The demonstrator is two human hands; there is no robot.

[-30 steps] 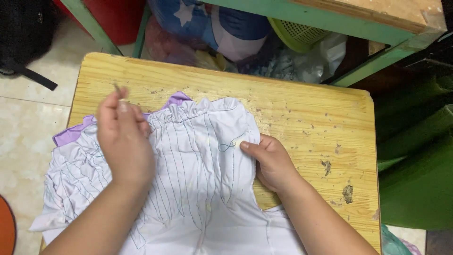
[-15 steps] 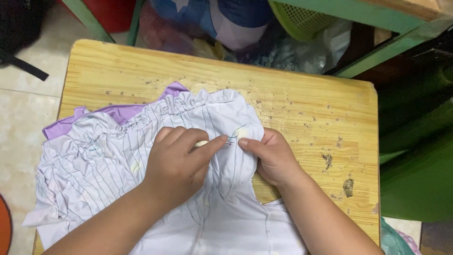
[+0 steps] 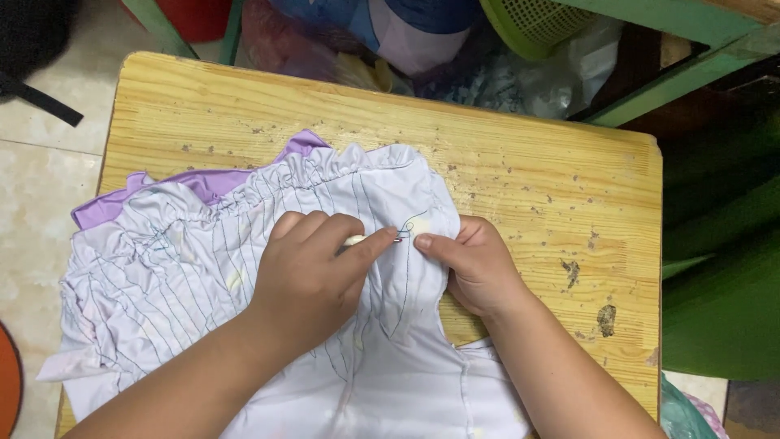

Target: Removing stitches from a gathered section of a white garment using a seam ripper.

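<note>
- Head view: your left hand [image 3: 305, 280] is pinched shut on a small pale-handled tool with a reddish tip [image 3: 375, 238], most likely a seam ripper or needle; its point meets the cloth just left of your right thumb.
- Your right hand [image 3: 475, 264] is closed on a fold of the white striped garment with gathered trim [image 3: 203, 284], thumb and fingers pressing it flat; the two hands sit close together, nearly touching at the tool tip.
- The garment lies spread over the near left and middle of the scarred pale wooden table [image 3: 536, 175], with a lilac layer [image 3: 162, 191] showing at its far left edge.
- Progress, as a judgement: a loose blue-green thread curl [image 3: 412, 221] stands just beyond the tip, so the stitch work looks under way at this spot; how much seam remains I cannot tell.
</note>
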